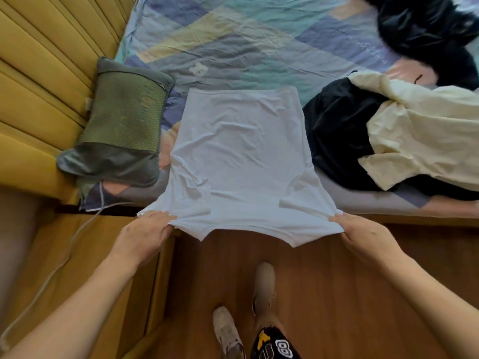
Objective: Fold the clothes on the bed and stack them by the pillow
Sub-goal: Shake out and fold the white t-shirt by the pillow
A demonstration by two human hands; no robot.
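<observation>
White T-shirt [241,151]: spread flat on the bed [233,42], just right of the pillow [121,123]; its near end, with both sleeves and the neckline, hangs over the bed's edge toward the floor [324,294].
Left hand [142,234]: pinches the shirt's left shoulder; the cloth bunches over the fingertips.
Right hand [363,237]: pinches the right shoulder, the fabric's edge running between thumb and curled fingers.
Shirt between hands: pulled taut, neckline sagging in the middle.
Other clothes: cream shirt [427,130] over a black garment [337,130], right of the T-shirt; a dark heap [427,29] farther back.
</observation>
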